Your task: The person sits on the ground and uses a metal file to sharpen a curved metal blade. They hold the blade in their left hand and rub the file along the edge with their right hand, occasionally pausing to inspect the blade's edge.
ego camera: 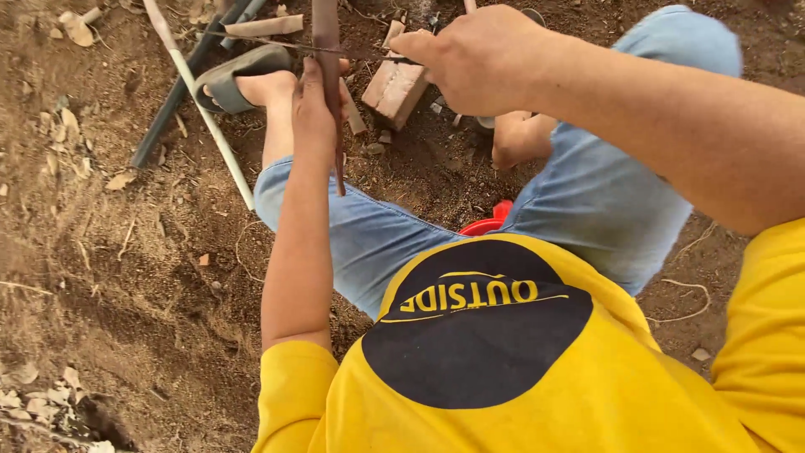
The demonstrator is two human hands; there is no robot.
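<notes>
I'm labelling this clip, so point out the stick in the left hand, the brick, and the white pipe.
stick (pixel 326 33), head view, upper shaft.
brick (pixel 396 88), head view, top face.
white pipe (pixel 211 126), head view, mid-length.

Brown strip (pixel 327 50) upright, thin blade (pixel 285 44) crossing it

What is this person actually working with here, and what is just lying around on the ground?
In use:
- left hand gripping an upright brown stick
- right hand holding a thin blade across the stick

Lying about:
- wooden block
- white pipe
- dark pipe
- dry leaves
- red object under the leg, mostly hidden
</notes>
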